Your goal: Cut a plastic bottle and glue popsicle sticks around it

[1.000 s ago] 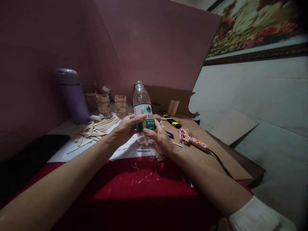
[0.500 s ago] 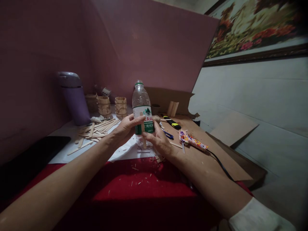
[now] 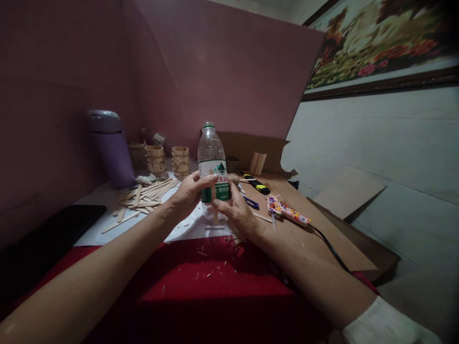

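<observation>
A single flat pale wooden craft stick [image 3: 214, 210] stands upright against the front of the clear plastic water bottle [image 3: 211, 155] with a green cap and label, and the rest of the bottle's wall shows bare, so the covering looks barely begun. Left of the bottle a loose heap of wooden sticks [image 3: 143, 195] lies unused on the white sheet, and behind it to the left stand small stick-clad cups [image 3: 180, 161] that appear finished. The bottle stands upright on the tabletop [image 3: 215, 272], near its middle. The left hand [image 3: 186, 196] grips the bottle's left side at label height, its fingers curled round the wall and the thumb reaching over to the stick's top end. The right hand [image 3: 238, 210] wraps the bottle's right side lower down, with the thumb pressed flat on the stick, pinning it to the plastic. Right of the bottle a flower-patterned glue gun [image 3: 287, 211] lies on brown cardboard, untouched, its cord trailing away.
</observation>
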{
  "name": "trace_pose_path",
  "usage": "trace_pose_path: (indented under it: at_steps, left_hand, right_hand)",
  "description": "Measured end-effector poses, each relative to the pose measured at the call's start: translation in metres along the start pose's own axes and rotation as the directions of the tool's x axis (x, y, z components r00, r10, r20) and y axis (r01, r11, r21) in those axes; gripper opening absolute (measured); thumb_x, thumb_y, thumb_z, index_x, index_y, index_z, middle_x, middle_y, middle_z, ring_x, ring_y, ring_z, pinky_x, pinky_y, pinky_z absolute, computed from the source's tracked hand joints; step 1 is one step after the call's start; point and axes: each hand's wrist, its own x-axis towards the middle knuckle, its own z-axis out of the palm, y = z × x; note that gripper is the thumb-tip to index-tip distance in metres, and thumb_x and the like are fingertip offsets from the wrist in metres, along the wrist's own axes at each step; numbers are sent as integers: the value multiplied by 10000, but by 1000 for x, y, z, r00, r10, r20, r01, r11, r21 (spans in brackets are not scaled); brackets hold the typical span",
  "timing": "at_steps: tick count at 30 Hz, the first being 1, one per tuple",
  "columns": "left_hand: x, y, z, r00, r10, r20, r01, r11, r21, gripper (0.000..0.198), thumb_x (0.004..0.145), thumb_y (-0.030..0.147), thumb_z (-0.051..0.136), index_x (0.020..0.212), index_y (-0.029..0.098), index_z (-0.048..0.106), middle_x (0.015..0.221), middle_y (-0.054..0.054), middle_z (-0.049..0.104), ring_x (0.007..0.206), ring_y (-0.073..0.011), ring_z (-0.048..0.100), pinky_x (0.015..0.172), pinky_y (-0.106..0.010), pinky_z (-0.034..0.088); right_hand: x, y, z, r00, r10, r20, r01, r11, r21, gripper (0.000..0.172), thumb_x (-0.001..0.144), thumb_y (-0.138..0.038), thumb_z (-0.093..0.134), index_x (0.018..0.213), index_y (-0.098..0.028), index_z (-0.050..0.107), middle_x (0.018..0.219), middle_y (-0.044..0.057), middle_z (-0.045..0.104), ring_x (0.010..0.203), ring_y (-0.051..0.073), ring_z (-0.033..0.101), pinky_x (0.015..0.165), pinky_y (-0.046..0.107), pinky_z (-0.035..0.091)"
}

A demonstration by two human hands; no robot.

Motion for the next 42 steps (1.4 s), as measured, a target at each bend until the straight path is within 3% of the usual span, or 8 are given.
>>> trace_pose_path:
  at_steps: [15, 42]
  left_hand:
    - [-1, 3, 3, 999, -40, -34, 40, 999, 6, 475, 562, 351, 896, 899, 107, 666, 804, -47, 698, 690, -146, 627, 694, -275, 484]
    - [3, -1, -2, 999, -45, -8, 45, 999, -3, 437, 625, 346, 866, 930, 102, 670, 820, -63, 708, 702, -165, 654, 701, -289, 505]
  right_hand:
    - [1, 2, 0, 998, 59, -13, -58, 997, 43, 648, 699, -420, 815, 1229, -238, 489, 1189, 78, 639, 1104, 259, 617, 1034, 478, 488]
    - [-2, -2, 4, 995, 99, -4, -99, 994, 54, 627, 723, -425, 807, 1226, -244, 480, 1190, 71, 641, 1044, 246, 658, 966, 439, 549]
